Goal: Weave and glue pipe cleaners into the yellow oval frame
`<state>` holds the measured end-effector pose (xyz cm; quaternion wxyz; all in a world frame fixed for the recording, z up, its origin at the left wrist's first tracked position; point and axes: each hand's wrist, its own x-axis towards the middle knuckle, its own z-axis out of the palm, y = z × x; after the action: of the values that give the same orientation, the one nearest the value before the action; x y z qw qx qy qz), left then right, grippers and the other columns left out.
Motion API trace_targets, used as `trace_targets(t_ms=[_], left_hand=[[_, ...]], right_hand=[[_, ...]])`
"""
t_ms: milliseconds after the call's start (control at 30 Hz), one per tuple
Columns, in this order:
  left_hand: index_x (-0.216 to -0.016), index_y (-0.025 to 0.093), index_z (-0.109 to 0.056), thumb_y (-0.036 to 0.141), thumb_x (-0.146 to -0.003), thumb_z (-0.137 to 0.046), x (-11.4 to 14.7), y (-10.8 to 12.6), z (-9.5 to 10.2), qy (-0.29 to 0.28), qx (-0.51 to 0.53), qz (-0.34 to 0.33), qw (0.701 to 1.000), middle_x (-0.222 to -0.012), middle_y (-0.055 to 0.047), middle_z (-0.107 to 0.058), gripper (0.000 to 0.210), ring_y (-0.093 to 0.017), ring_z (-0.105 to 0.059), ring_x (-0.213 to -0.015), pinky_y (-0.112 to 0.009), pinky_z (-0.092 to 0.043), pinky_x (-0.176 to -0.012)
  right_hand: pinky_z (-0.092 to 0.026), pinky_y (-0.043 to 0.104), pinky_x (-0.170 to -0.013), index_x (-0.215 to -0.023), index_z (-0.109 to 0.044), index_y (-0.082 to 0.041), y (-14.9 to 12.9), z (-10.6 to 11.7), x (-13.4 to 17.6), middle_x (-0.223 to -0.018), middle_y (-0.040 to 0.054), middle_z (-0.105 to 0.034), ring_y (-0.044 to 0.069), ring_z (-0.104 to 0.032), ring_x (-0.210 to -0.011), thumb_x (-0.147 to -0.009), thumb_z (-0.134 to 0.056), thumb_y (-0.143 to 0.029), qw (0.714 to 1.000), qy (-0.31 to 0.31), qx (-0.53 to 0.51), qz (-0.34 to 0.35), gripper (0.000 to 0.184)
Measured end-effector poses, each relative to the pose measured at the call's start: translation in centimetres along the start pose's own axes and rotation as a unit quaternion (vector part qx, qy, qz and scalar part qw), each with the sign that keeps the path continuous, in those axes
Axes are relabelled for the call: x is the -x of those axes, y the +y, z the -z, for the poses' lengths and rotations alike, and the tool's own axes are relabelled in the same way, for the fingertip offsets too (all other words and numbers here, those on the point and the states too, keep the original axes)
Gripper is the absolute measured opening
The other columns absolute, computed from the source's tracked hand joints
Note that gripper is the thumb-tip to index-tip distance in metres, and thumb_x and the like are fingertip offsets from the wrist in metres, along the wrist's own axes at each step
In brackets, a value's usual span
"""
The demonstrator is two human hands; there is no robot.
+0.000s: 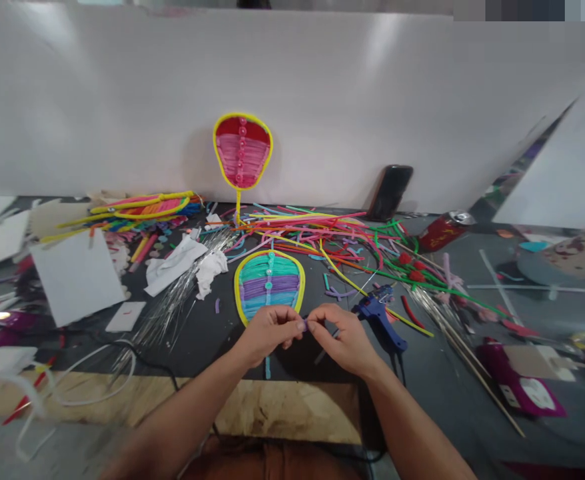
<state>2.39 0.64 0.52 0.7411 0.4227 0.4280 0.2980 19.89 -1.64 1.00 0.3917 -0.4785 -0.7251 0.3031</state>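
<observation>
My left hand (274, 331) and my right hand (343, 338) meet just above the table, thumbs and forefingers pinching a small purple piece (305, 325) between them. It looks like a short bit of pipe cleaner, mostly hidden by the fingertips. Partly behind my left hand lies a fan-shaped pipe cleaner craft (272, 288), yellow-rimmed with teal, purple and blue rows and a line of buttons down its middle. Its blue stem sticks out below the hand. Right of my right hand a blue glue gun (378, 316) lies on its side.
A red and pink fan (242, 153) leans on the white panel. Pipe cleaners (312, 227) are heaped behind the craft. A phone (391, 190) and a red can (444, 231) stand at back right. Crumpled paper (175, 261) and silver strands (172, 310) lie left.
</observation>
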Motion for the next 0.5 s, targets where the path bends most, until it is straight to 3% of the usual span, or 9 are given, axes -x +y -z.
trace_targets(t_ms=[167, 400, 500], left_hand=[[-0.064, 0.012, -0.059, 0.041, -0.063, -0.076, 0.1, 0.3, -0.1, 0.022, 0.018, -0.001, 1.0, -0.054, 0.003, -0.056, 0.033, -0.003, -0.041, -0.039, -0.018, -0.03, -0.041], [-0.066, 0.012, -0.059, 0.037, -0.066, -0.075, -0.2, -0.1, -0.3, 0.053, 0.069, -0.024, 0.996, -0.054, 0.003, -0.056, 0.029, -0.003, -0.04, -0.039, -0.018, -0.029, -0.042], [-0.066, 0.012, -0.06, 0.036, -0.067, -0.074, -0.2, -0.4, -0.4, 0.063, 0.07, -0.041, 0.995, -0.056, 0.003, -0.056, 0.028, -0.003, -0.04, -0.041, -0.018, -0.029, -0.042]], right_hand=[[-0.046, 0.026, -0.068, -0.084, -0.065, -0.021, 0.0, 0.0, 0.0, -0.077, 0.0017, -0.068, 0.015, -0.062, -0.073, -0.087, -0.053, -0.019, 1.0, 0.007, -0.013, 0.011, 0.013], [-0.044, 0.032, -0.07, -0.096, -0.064, -0.021, 0.8, -0.6, 0.0, -0.077, 0.003, -0.069, 0.015, -0.061, -0.071, -0.085, -0.056, -0.011, 0.982, 0.062, 0.06, 0.169, 0.017], [-0.044, 0.033, -0.07, -0.098, -0.062, -0.02, 1.2, -1.1, 0.1, -0.077, 0.0031, -0.069, 0.015, -0.06, -0.07, -0.083, -0.057, -0.007, 0.976, 0.069, 0.079, 0.193, 0.02]])
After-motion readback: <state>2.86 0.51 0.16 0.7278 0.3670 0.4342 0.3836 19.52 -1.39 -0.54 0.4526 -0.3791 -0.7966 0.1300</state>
